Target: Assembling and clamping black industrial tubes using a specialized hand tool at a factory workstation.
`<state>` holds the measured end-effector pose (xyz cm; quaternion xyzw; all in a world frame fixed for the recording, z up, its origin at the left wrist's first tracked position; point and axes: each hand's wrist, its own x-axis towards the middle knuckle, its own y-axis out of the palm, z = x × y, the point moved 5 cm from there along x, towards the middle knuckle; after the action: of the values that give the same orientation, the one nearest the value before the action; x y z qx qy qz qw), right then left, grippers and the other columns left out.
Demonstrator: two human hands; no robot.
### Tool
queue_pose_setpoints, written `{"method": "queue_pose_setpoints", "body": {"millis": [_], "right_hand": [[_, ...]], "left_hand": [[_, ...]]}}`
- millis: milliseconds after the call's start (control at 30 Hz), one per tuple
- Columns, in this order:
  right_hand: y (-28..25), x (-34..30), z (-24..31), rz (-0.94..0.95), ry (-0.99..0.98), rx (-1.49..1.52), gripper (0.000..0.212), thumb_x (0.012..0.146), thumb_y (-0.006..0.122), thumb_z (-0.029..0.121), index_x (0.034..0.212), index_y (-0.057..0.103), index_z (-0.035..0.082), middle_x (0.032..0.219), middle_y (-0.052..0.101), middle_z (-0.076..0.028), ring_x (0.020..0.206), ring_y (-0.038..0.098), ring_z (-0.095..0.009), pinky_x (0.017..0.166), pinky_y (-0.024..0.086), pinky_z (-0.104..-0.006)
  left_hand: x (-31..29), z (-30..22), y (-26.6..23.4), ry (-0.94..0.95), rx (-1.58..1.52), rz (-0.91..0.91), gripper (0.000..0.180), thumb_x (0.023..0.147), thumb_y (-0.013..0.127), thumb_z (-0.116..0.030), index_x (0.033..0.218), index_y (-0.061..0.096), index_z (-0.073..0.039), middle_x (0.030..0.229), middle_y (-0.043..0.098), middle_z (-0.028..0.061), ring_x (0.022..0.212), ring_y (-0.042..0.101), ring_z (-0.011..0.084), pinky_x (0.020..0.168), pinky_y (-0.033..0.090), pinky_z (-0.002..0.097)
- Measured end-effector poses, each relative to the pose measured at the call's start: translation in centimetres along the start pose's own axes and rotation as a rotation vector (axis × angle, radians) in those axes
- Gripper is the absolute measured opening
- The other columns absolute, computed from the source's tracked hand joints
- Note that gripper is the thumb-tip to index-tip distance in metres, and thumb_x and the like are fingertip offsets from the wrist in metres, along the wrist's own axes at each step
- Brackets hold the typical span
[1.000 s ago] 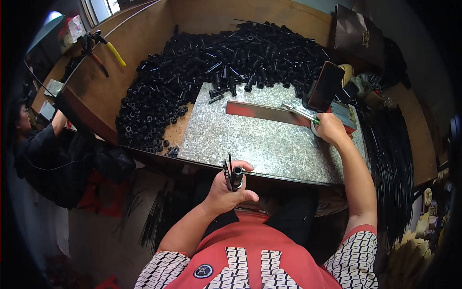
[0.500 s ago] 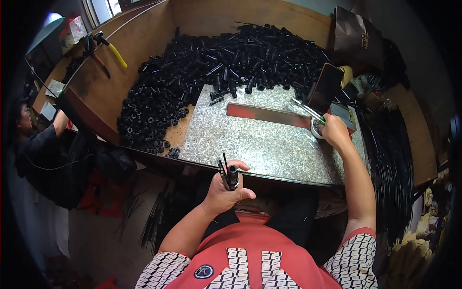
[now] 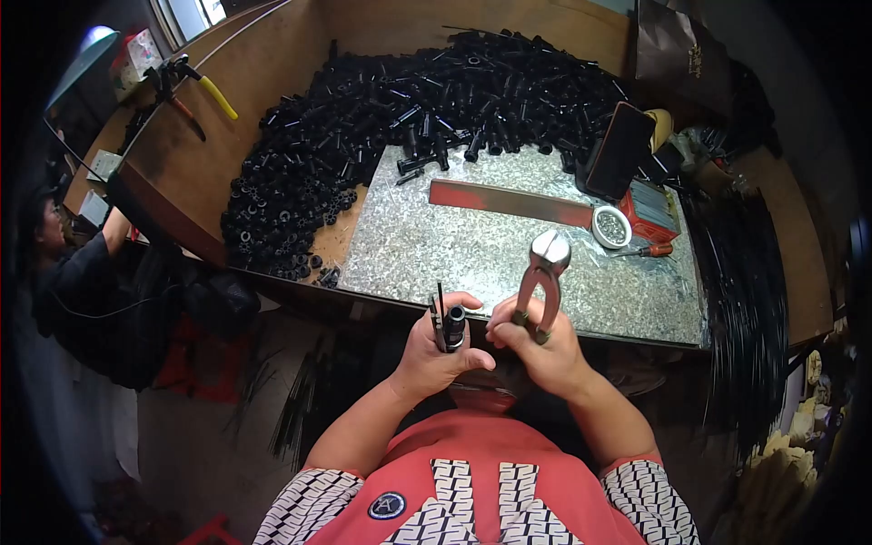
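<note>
My left hand (image 3: pixel 440 359) is closed around a black tubular plastic part (image 3: pixel 455 327), its round open end facing up. A thin black rod (image 3: pixel 441 300) and a flat dark strip stand up beside it in the same grip; how they join is hidden. Just to the right, my right hand (image 3: pixel 549 354) grips a pair of pincers (image 3: pixel 547 272) by the handles, with the metal head pointing up and away from me. Both hands are at the near edge of the speckled stone slab (image 3: pixel 427 263), a short gap apart.
Black plastic parts (image 3: pixel 363 118) are heaped behind and left of the slab. A metal bar (image 3: pixel 509 205), white cup (image 3: pixel 611 227), orange-handled screwdriver (image 3: pixel 649 250), red box (image 3: pixel 649 213) and phone (image 3: pixel 619 150) are on the right. Black rods (image 3: pixel 740 300) hang beyond. A person (image 3: pixel 82 245) sits left.
My right hand has come from beside the white cup toward my left hand, bringing the pincers. My left hand has shifted slightly right, still holding the black parts.
</note>
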<state>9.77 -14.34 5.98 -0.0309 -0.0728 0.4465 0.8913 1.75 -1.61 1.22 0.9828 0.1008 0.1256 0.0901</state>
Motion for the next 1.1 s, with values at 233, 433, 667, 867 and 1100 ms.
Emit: {"method": "queue_pose_setpoints", "body": {"millis": [233, 433, 667, 867, 1100], "right_hand": [[2.4, 0.0, 1.3, -0.002, -0.269, -0.282, 0.004, 0.082, 0.060, 0.002, 0.086, 0.060, 0.000, 0.084, 0.062, -0.009, 0.079, 0.062, -0.020, 0.072, 0.049, -0.0320], [2.6, 0.2, 0.6, -0.012, -0.350, -0.345, 0.013, 0.079, 0.064, 0.006, 0.089, 0.061, -0.002, 0.077, 0.056, -0.013, 0.067, 0.058, -0.029, 0.060, 0.046, -0.0357], [2.9, 0.3, 0.7, -0.044, -0.364, -0.311, 0.010, 0.079, 0.065, 0.005, 0.086, 0.059, -0.001, 0.075, 0.054, -0.014, 0.065, 0.057, -0.029, 0.058, 0.044, -0.0351], [2.9, 0.1, 0.8, -0.039, -0.381, -0.285, 0.013, 0.078, 0.066, 0.004, 0.088, 0.059, 0.000, 0.079, 0.056, -0.013, 0.068, 0.058, -0.030, 0.059, 0.046, -0.0350], [3.5, -0.1, 3.1, 0.005, -0.579, -0.551, 0.026, 0.070, 0.070, 0.005, 0.091, 0.056, 0.001, 0.086, 0.061, -0.014, 0.074, 0.062, -0.029, 0.063, 0.049, -0.0345]], "left_hand": [[-0.9, 0.7, -0.6, 0.023, -0.027, -0.041, 0.069, 0.066, 0.087, -0.022, 0.119, 0.047, -0.004, 0.087, 0.058, -0.0046, 0.080, 0.051, 0.0023, 0.071, 0.043, 0.0185], [-0.5, -0.4, -0.4, 0.145, 0.108, 0.030, 0.068, 0.066, 0.086, -0.030, 0.117, 0.049, -0.003, 0.085, 0.061, -0.0020, 0.077, 0.053, 0.0028, 0.069, 0.044, 0.0196], [-0.9, 0.2, -0.4, 0.034, -0.059, -0.035, 0.049, 0.061, 0.086, -0.028, 0.102, 0.067, -0.009, 0.114, 0.055, 0.0054, 0.104, 0.054, 0.0183, 0.092, 0.041, 0.0330], [-0.7, 0.0, -0.4, 0.059, -0.058, -0.012, 0.070, 0.065, 0.087, -0.027, 0.118, 0.048, -0.003, 0.083, 0.059, -0.0042, 0.076, 0.052, 0.0025, 0.069, 0.044, 0.0188], [-1.1, 1.4, -1.0, -0.011, -0.117, 0.022, 0.069, 0.064, 0.088, -0.017, 0.120, 0.049, -0.002, 0.087, 0.058, -0.0049, 0.077, 0.052, 0.0008, 0.068, 0.043, 0.0172]]}}
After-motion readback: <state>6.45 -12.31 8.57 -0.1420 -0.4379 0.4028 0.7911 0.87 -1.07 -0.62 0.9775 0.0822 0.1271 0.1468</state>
